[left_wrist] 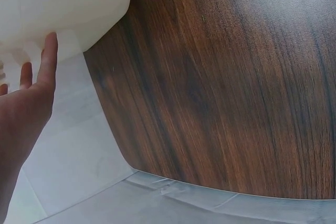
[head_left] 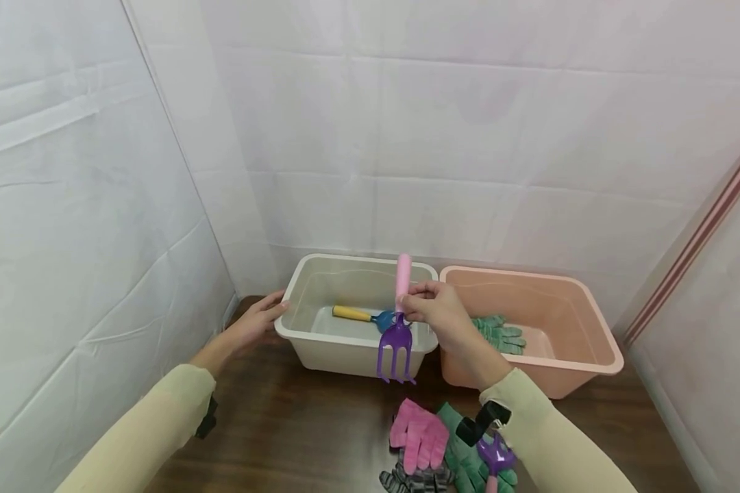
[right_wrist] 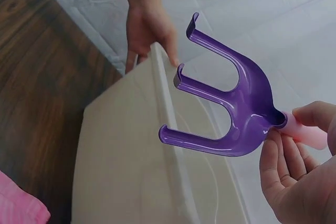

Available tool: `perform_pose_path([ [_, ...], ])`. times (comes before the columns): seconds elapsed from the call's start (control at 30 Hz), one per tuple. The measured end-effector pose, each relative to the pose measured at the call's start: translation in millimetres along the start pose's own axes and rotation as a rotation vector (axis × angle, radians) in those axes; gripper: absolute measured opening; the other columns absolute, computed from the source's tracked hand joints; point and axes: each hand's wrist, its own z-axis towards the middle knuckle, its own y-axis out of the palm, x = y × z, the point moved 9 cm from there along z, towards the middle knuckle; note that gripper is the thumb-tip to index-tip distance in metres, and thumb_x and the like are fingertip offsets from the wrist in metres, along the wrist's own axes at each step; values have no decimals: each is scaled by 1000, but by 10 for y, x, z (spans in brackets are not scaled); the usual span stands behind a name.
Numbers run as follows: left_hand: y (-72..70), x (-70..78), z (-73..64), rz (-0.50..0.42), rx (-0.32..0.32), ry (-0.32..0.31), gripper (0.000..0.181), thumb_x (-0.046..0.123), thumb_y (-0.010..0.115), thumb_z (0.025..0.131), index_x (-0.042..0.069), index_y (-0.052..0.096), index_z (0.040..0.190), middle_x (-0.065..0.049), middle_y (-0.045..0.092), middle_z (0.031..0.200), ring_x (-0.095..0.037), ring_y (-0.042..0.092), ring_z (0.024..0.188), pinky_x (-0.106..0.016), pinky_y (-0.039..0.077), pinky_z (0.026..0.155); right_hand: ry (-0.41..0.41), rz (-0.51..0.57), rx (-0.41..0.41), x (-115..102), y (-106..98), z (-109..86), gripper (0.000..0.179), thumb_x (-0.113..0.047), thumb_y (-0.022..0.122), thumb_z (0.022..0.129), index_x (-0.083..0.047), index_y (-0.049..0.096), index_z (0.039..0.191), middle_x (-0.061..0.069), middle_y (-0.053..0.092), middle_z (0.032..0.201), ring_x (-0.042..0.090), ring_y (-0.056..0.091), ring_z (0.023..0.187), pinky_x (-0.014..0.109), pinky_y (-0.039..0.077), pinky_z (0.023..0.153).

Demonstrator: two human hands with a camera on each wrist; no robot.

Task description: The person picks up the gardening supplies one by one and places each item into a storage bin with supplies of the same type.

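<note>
A small hand fork with purple tines (head_left: 397, 342) and a pink handle (head_left: 403, 274) is held tines-down over the front right of a white bin (head_left: 339, 348). My right hand (head_left: 440, 311) pinches the handle near its lower end between thumb and fingers. At the bin's left end, my left hand (head_left: 259, 320) holds the rim, thumb over the edge and fingers along the outer wall; the left wrist view shows these fingers (left_wrist: 48, 64) nearly straight. Inside the bin lies a tool with a yellow handle (head_left: 351, 313) and blue head (head_left: 385, 320), partly hidden by the fork.
To the right, a peach bin (head_left: 592, 366) contains green striped gloves (head_left: 501, 334). On the brown wooden table (head_left: 284, 418), a pink glove (head_left: 419, 435), a grey-black glove (head_left: 401, 479), a green glove (head_left: 465, 465) and another purple tool (head_left: 496, 453) lie near my right forearm. White sheeting surrounds the table.
</note>
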Motion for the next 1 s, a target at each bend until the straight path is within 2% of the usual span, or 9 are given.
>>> perform_pose_path([
  [0.33, -2, -21, -15, 5, -4, -2, 64, 34, 42, 117, 8, 17, 170, -34, 30, 164, -55, 45, 142, -60, 55, 100, 11, -16, 65, -17, -73, 275, 27, -1, 73, 97, 11, 64, 119, 11, 68, 95, 16, 71, 79, 37, 64, 84],
  [0.53, 16, -18, -12, 0, -16, 4, 64, 33, 42, 117, 8, 16, 170, -34, 29, 165, -55, 45, 142, -59, 55, 100, 18, 7, 97, 28, -163, 420, 24, -1, 72, 98, 11, 63, 117, 10, 67, 94, 14, 69, 78, 30, 63, 81],
  [0.77, 32, -11, 3, -4, -19, 13, 63, 32, 41, 117, 8, 16, 170, -35, 30, 164, -56, 43, 142, -61, 54, 101, 10, 11, 135, 63, -285, 555, 27, -2, 74, 97, 10, 65, 118, 9, 67, 94, 14, 70, 79, 36, 62, 90],
  [1.0, 33, -10, 11, 1, -15, 15, 63, 32, 40, 117, 8, 16, 170, -35, 30, 164, -56, 44, 142, -60, 54, 101, 8, -7, 185, 133, -378, 667, 29, -4, 73, 97, 10, 64, 120, 11, 69, 98, 15, 72, 80, 28, 62, 82],
])
